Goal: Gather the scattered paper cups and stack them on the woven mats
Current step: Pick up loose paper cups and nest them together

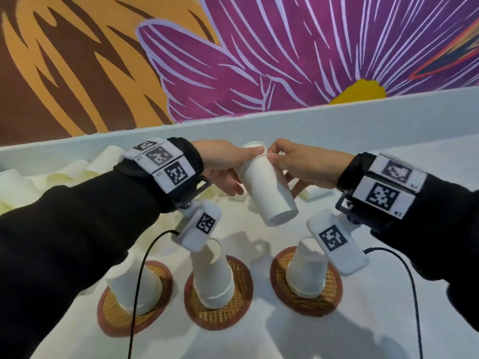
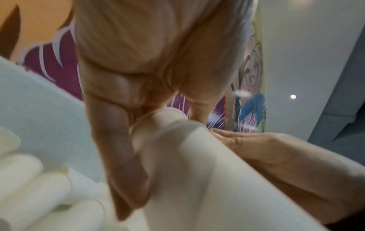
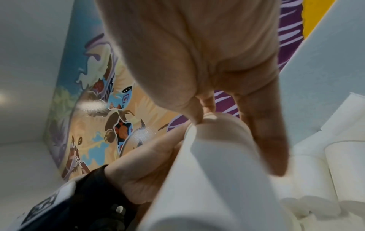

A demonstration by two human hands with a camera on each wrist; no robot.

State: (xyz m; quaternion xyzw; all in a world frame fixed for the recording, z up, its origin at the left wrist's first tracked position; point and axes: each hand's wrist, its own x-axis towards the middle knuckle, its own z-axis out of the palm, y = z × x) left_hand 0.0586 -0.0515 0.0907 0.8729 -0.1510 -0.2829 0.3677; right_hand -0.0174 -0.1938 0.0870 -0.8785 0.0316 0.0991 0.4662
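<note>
Both hands hold nested white paper cups (image 1: 267, 187) in the air above the table, base tilted down toward me. My left hand (image 1: 243, 167) grips them near the rim from the left, thumb on top. My right hand (image 1: 272, 156) pinches the rim from the right. The left wrist view shows my left hand (image 2: 158, 118) round the cups (image 2: 197, 171). The right wrist view shows my right hand (image 3: 199, 117) pinching the rim of the cups (image 3: 227, 171). Below lie three woven mats (image 1: 114, 314) (image 1: 241, 281) (image 1: 280, 270). Each bears an upside-down cup stack (image 1: 134, 286) (image 1: 212, 275) (image 1: 307, 273).
Several loose cups (image 1: 64, 172) lie in a heap at the back left against the low white wall (image 1: 337, 117), and more loose cups (image 3: 345, 164) lie under my hands. Black cables (image 1: 140, 281) hang from both wrist cameras over the mats.
</note>
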